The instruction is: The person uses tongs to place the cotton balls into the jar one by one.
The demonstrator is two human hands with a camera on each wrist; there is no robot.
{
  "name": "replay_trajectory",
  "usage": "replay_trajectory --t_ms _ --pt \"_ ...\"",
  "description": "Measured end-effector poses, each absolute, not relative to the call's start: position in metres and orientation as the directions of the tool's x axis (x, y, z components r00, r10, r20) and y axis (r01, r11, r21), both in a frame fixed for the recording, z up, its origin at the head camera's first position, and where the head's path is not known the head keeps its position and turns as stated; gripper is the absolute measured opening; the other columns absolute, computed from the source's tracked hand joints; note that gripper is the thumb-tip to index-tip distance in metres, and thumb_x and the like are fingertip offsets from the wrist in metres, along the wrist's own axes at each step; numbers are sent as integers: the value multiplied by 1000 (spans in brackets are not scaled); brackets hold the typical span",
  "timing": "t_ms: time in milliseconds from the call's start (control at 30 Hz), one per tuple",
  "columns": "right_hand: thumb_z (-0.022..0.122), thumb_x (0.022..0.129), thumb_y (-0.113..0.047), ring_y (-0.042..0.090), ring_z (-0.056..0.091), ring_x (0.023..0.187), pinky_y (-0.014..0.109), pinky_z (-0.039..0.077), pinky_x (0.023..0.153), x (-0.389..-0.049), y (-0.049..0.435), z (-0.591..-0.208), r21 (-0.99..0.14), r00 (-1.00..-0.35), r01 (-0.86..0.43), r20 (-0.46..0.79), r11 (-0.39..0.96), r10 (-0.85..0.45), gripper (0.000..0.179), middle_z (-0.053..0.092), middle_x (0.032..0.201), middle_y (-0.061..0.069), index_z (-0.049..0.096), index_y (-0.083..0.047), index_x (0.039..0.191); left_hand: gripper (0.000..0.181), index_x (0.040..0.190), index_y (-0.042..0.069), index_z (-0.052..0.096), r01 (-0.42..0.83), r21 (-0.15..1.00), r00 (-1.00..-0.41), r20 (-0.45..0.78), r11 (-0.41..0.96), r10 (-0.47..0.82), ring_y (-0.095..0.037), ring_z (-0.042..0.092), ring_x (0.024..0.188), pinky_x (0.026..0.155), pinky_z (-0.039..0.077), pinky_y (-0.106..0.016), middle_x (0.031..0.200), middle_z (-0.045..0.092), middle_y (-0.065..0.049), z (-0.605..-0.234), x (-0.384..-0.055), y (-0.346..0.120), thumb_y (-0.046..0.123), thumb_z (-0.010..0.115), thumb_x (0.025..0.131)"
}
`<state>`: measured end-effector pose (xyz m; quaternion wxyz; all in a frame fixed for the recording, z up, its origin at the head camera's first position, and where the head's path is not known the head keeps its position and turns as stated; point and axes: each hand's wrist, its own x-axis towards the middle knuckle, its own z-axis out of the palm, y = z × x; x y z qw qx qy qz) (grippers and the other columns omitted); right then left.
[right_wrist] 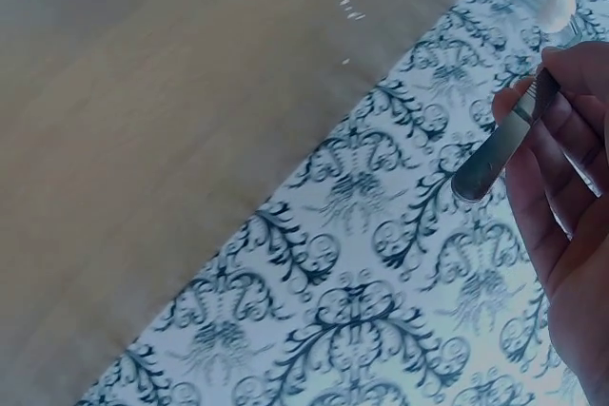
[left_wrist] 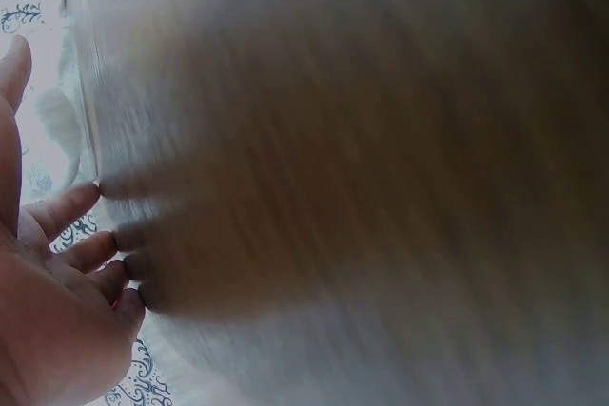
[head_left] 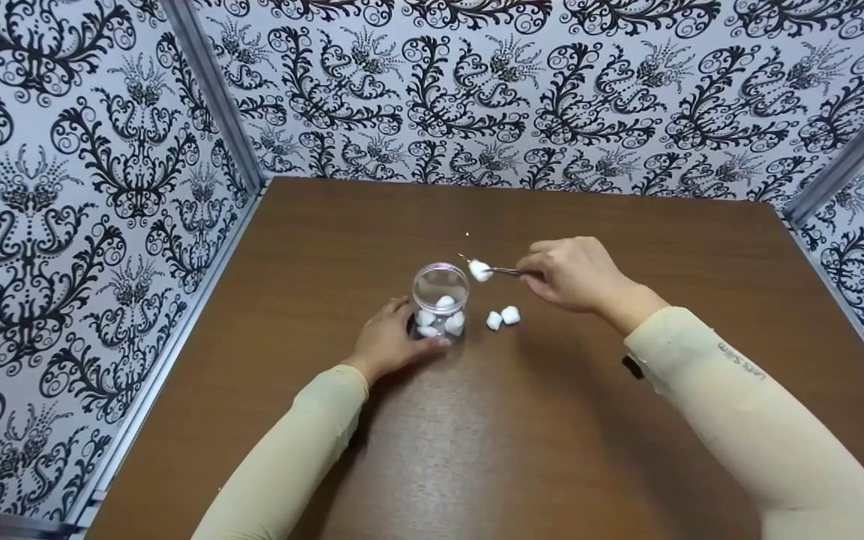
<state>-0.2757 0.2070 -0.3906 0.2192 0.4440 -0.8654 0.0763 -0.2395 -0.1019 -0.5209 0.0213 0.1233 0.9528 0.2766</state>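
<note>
A clear round jar with several white cotton balls inside stands on the brown table. My left hand holds it from the left, with the thumb at the front and fingers round the far side. Metal tweezers are pinched between the thumb and fingers of my right hand. Their tips grip a cotton ball in the air, just right of and beyond the jar's rim. In the left wrist view my left hand has its fingertips low by the table surface, and the jar shows only partly.
Two cotton balls lie on the table to the right of the jar. A tiny white bit lies farther back. Patterned walls stand along the back and sides.
</note>
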Motion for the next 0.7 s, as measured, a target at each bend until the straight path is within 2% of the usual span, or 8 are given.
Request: replay_trajectory --t_ms 300,700 --pt "73 85 -17 17 60 58 39 46 46 -277 177 -391 84 -477 -830 408 552 -779 10 65 79 -4 79 -15 92 88 146 11 51 217 530 -971 30 820 238 -35 37 140 111 31 -50 151 43 -15 -520 -239 -100 64 73 79" --pt "72 83 -15 17 56 53 39 42 42 -272 170 -399 97 -466 -840 375 534 -801 10 61 75 -5 79 -16 90 93 147 12 49 214 534 -971 28 818 236 -37 41 136 109 34 -51 151 43 -16 -516 -237 -100 69 72 77"
